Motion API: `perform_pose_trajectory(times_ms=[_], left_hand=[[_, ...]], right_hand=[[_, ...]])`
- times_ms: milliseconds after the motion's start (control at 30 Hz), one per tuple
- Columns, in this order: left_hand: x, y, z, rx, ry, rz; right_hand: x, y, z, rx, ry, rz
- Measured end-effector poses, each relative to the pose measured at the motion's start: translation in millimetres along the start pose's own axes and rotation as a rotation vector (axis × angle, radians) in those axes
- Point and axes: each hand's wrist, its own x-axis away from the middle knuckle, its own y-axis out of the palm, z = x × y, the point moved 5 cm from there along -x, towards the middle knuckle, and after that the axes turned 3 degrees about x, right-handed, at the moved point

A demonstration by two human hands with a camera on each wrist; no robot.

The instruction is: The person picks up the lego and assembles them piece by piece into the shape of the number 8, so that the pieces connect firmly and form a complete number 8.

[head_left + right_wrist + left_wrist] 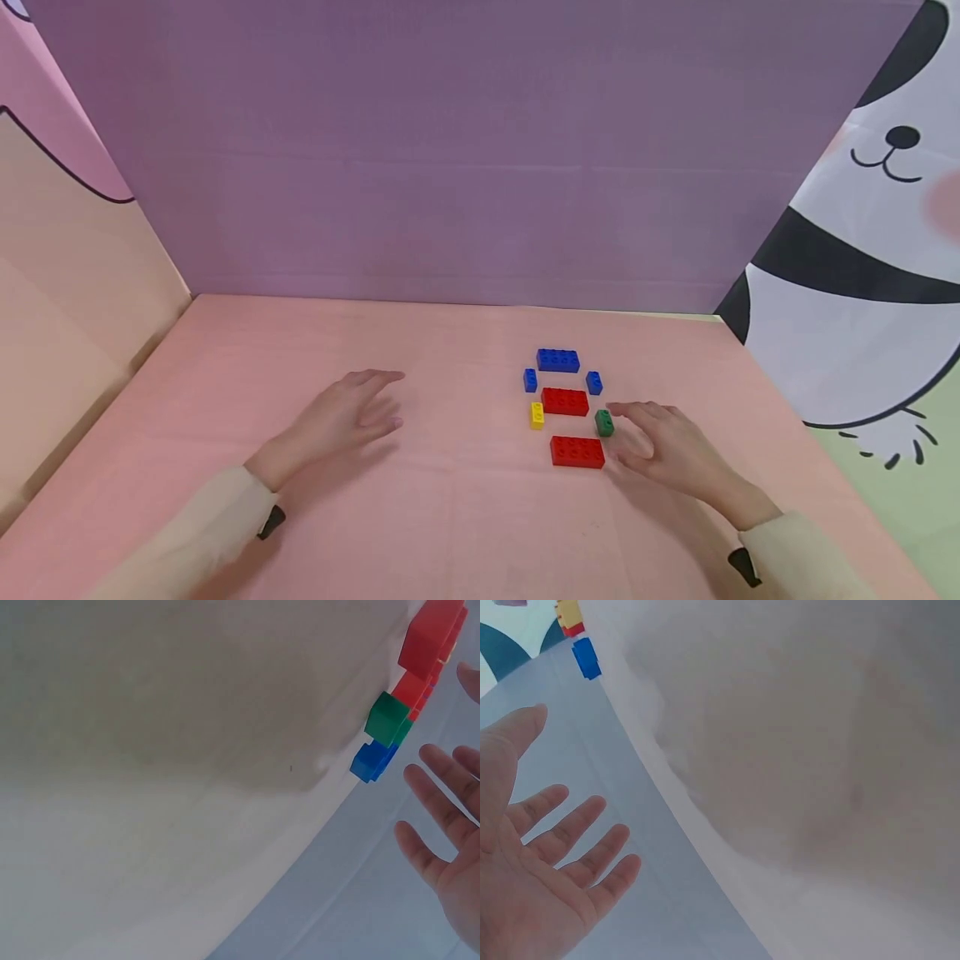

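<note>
While your right hand (675,450) hung just beside the green brick (604,424), its thumb and index finger stood apart, and you could not tell from the head view whether the index fingertip touched that brick. The right wrist view showed spread fingers, but the frame's edge cut off the thumb and part of the palm.

Your left hand (337,427) hovered well to the left of the green brick with its fingers spread. Some of them were hidden behind the hand in the head view; the left wrist view showed all five, though the wrist side ran out of frame.

Just left of the green brick and slightly beyond it lay the middle red brick (565,402), with the yellow brick (537,416) farther left, level with the green brick. The near red brick (577,452) sat on your side of it. Beyond it came the right small blue brick (594,383), the left small blue brick (530,381) off to the left, and, farthest, the long blue brick (558,361). All rested, apart from each other, on the pink cover (450,525).

In the left wrist view only yellow, red and blue scraps showed, the yellow one cropped, and you could not tell which red brick appeared. The dark piece (272,522) under your left cuff was hard to make out.
</note>
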Motion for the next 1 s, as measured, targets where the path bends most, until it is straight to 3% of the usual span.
perform_pose_trajectory(times_ms=[433, 1000], left_hand=[[-20.9, 16.3, 21.6, 0.073, 0.034, -0.061], [-46.3, 37.0, 55.3, 0.124, 0.094, -0.105]], right_hand=[[-2.8, 3.5, -4.5, -0.143, -0.037, -0.029], [-3.5, 9.4, -14.1, -0.187, -0.002, -0.097]])
